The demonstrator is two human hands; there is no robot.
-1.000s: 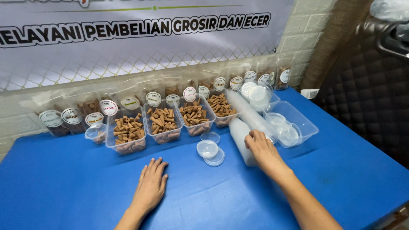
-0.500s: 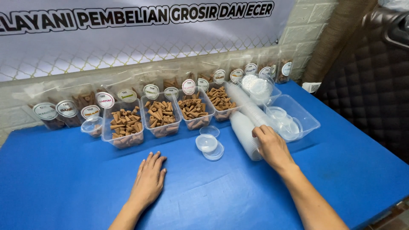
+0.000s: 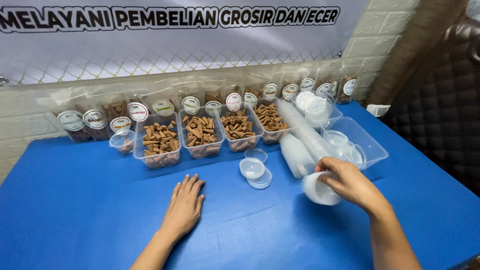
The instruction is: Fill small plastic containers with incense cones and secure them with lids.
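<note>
My right hand [image 3: 349, 182] grips a small translucent plastic cup [image 3: 318, 190], tipped on its side just above the blue table [image 3: 75, 210], a little in front of the near end of a sleeve of stacked cups [image 3: 296, 154] that lies on the table. My left hand [image 3: 184, 205] rests flat on the table, palm down, fingers together, holding nothing. Between the hands lie a small round cup with loose clear lids [image 3: 254, 169].
Several clear tubs of brown cone-shaped pieces [image 3: 160, 144] stand in a row at the back, behind them labelled pouches [image 3: 95, 124] against the wall. A clear tray of lids [image 3: 357, 146] sits at the right. A dark quilted panel [image 3: 440, 110] borders the table's right side.
My right hand has pulled one cup off the end of the stacked sleeve and drawn it toward me. The left hand stays flat on the table.
</note>
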